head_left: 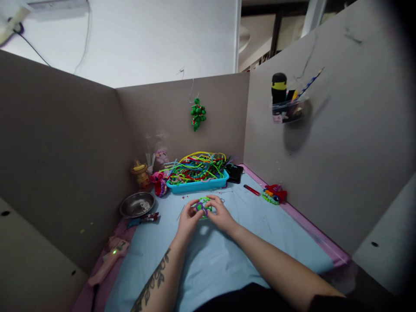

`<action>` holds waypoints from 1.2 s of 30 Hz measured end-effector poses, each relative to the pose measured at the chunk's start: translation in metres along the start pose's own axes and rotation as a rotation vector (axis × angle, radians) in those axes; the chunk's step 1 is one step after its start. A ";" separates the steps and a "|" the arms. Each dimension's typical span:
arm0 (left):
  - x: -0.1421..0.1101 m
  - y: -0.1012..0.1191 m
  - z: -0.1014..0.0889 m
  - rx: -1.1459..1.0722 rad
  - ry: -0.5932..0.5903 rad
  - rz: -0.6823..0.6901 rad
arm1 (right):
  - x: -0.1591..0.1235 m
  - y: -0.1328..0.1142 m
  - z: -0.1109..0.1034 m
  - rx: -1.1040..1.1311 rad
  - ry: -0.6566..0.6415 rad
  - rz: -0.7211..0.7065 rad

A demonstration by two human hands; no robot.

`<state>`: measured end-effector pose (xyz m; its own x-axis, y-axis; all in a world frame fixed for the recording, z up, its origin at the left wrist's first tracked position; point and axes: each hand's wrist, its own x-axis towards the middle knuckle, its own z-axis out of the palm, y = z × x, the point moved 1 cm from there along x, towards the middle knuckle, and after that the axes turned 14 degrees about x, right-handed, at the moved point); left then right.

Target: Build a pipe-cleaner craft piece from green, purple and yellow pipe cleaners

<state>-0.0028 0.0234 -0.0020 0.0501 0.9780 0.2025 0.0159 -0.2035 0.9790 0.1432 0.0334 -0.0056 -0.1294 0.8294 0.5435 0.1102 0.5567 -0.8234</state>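
Between my two hands is a small purple and green pipe-cleaner piece (202,207), held just above the blue cloth. My left hand (189,216) grips its left side with thumb and fingers. On the other side, my right hand (221,213) pinches it, the fingertips curled over its upper edge. The piece has looped outlines with a green centre; its underside and finer detail are hidden or too small to tell. Behind the hands stands a turquoise tray (198,187) heaped with many-coloured pipe cleaners (198,167).
To the left are a metal bowl (130,208) and a pink glue gun (110,260) with a lit green light. A red pen-like stick (251,190) and a red, blue and green pipe-cleaner figure (274,194) lie at right. Grey panels (182,112) enclose the table.
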 end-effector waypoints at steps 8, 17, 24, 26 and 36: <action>-0.002 0.003 0.002 -0.069 0.026 -0.069 | -0.005 -0.015 -0.002 -0.287 0.055 -0.297; -0.006 0.008 0.004 -0.144 0.041 -0.137 | -0.007 -0.019 -0.001 -0.284 0.126 -0.325; -0.010 0.008 0.004 -0.268 0.082 -0.254 | -0.008 -0.013 0.004 -0.283 0.104 -0.266; -0.010 0.008 0.005 -0.263 0.113 -0.243 | -0.009 -0.012 0.007 -0.270 0.100 -0.230; -0.006 -0.001 0.009 -0.202 0.172 -0.162 | -0.011 -0.018 0.010 -0.383 0.010 -0.246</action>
<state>0.0056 0.0174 -0.0042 -0.1066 0.9939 0.0276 -0.1902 -0.0476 0.9806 0.1331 0.0133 0.0015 -0.1885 0.6694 0.7186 0.4343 0.7131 -0.5503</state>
